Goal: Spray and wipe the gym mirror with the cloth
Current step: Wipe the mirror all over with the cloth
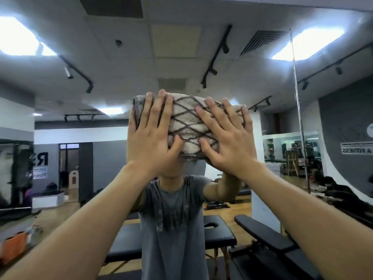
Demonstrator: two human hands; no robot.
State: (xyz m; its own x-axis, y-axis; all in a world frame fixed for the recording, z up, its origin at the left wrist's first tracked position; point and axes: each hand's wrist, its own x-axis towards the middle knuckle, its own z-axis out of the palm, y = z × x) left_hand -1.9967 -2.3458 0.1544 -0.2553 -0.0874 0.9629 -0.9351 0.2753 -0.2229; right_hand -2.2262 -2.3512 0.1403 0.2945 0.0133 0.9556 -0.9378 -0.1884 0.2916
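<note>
The folded cream, brown-diamond-patterned terry cloth (191,126) lay flat against the gym mirror (262,57), long axis horizontal. The left hand (151,138) and right hand (226,138) pressed it equally, fingers straight and spread.

Reflected face behind cloth (189,126)

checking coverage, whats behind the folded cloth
The mirror lies behind the patterned cloth, which the left hand and right hand press flat with straight fingers. The glass right behind it is covered.
</note>
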